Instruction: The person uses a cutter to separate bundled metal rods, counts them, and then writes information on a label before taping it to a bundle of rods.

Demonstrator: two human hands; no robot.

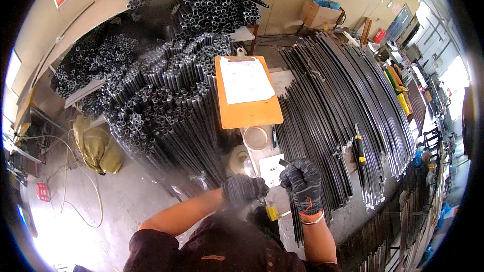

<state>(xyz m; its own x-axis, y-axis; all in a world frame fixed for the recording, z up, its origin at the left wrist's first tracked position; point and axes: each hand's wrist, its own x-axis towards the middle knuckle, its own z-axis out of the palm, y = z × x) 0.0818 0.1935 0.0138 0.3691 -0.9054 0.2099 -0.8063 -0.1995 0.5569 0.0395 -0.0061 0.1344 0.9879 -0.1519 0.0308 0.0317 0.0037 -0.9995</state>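
Observation:
Both my hands wear dark grey knit gloves and are close together in front of my body. My left hand is closed, its knuckles up; whatever its fingers hold is hidden. My right hand is curled, with a small dark piece sticking out by the fingertips; its kind is unclear. Below and between them is a small yellow object, too small to name surely. A white card with dark marks lies just beyond my hands. Farther off are a round tin-like dish and a brown clipboard holding white paper.
Bundled dark metal tubes are piled high at the left. Long dark rods lie in rows at the right, with a yellow-and-black tool on them. A cardboard box stands at the back; a pale hose curls on the left floor.

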